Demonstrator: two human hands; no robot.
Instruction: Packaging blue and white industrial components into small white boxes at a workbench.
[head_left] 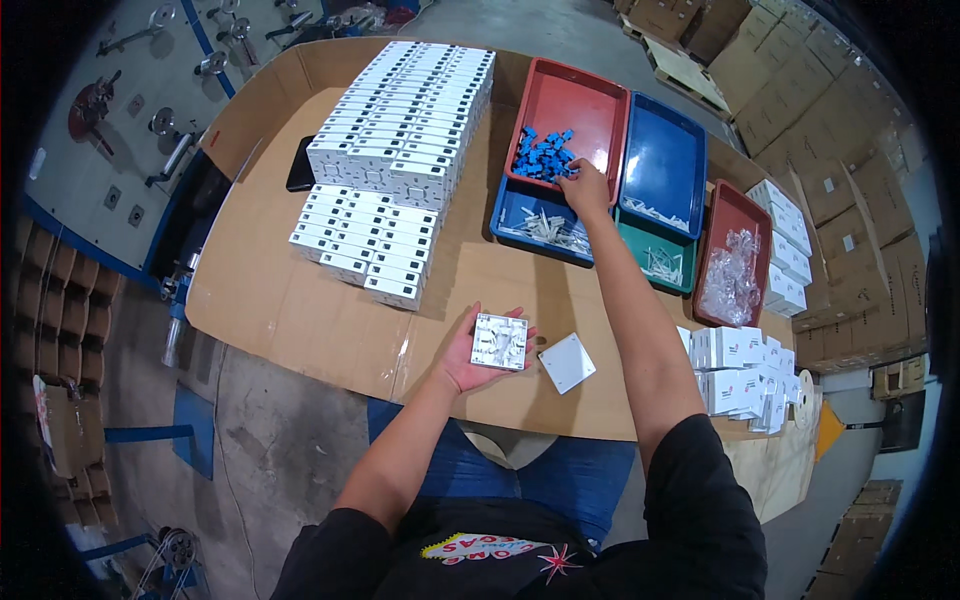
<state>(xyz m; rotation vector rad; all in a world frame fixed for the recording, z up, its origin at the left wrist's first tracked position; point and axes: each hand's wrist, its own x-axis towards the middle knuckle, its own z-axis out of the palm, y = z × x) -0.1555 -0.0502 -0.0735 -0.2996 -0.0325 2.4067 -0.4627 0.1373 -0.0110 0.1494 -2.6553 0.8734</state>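
On the upturned palm of my left hand (pixel 461 365) rests an open white square plastic box (pixel 499 342), held by my thumb and fingers, its moulded inside facing up. A flat white square cover plate (pixel 567 364) lies on the cardboard just right of that hand. My right arm is stretched far forward. The fingers of my right hand (pixel 588 188) are pinched at the near right edge of a heap of small blue plastic pieces (pixel 540 153) in a red tray (pixel 582 95). Whatever sits between those fingertips is too small to make out.
Stacked white boxes (pixel 400 130) stand at the left, beside a dark phone-like object (pixel 301 164). Blue (pixel 663 150) and green (pixel 650 246) trays hold small pale parts. Another red tray (pixel 718 215) contains clear plastic bags (pixel 733 280). Small white cartons (pixel 735 372) are piled at right.
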